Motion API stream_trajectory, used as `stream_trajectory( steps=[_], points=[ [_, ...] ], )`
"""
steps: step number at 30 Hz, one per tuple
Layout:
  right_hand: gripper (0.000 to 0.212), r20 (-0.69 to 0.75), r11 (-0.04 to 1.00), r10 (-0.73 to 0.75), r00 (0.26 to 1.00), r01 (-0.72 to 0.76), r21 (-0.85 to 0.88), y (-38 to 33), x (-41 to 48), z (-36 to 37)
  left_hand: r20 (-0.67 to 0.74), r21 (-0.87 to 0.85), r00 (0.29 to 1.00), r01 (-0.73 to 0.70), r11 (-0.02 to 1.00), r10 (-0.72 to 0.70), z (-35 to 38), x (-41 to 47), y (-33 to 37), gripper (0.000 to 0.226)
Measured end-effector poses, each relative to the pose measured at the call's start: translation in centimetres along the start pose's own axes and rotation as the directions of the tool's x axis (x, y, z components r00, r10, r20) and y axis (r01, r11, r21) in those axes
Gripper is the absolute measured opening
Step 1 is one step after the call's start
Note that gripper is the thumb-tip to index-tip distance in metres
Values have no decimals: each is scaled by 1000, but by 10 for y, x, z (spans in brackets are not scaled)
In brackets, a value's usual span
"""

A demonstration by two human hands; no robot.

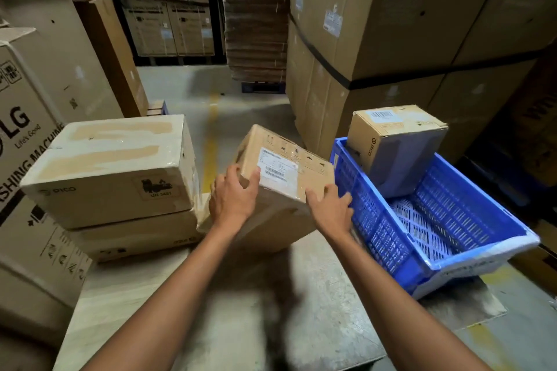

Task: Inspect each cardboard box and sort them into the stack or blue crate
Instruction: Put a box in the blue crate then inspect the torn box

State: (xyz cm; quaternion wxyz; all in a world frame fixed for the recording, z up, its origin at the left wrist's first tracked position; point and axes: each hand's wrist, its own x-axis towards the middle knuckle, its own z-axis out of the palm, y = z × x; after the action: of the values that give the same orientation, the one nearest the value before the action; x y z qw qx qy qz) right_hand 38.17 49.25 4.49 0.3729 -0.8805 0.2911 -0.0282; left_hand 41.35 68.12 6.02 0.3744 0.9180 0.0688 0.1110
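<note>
My left hand point(232, 199) and right hand point(330, 211) curl their fingers point(225, 181) round a tilted cardboard box point(271, 140); its barcode label point(276, 168) is unreadable.

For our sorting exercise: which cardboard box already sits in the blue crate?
The small box at the blue crate's far end. The stacked boxes sit left; the held box is outside it.

Beyond the desk's point(316, 310) left edge: a tall LG washing-machine carton point(21, 135). Beyond the right edge: large brown cartons point(391, 24) bound by a black strap point(391, 79). Past the far edge: a yellow floor line point(211, 135), flat cardboard sheets point(256, 18) stacked on a blue pallet point(262, 87), and racked LG cartons point(168, 15).
</note>
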Motion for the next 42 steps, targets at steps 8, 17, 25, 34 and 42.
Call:
stream_trajectory(
  steps=[8, 17, 25, 34, 42],
  points=[
    [65, -107, 878, -26, 994, 74, 473, -14, -1, -28, -61, -259, 998, -21, 966, 6, -17, 7, 26, 54],
    [60, -517, 728, -132, 846, 437, 529, -46, 42, -213, -248, -399, 935, -336, 853, 253, -52, -6, 187, 58],
    [62, -625, 747, -105, 774, 476, 464, 1, 104, -346, -97, -572, 950, -297, 765, 296, 18, -35, 299, 50],
    [57, -523, 756, -51, 850, 376, 536, 95, 196, -394, 326, -720, 939, 172, 673, 108, 122, -40, 374, 53],
    [36, -271, 747, -42, 962, 211, 631, 148, 252, -363, 293, -687, 956, 214, 695, -4, 187, -57, 355, 28]
  ],
)
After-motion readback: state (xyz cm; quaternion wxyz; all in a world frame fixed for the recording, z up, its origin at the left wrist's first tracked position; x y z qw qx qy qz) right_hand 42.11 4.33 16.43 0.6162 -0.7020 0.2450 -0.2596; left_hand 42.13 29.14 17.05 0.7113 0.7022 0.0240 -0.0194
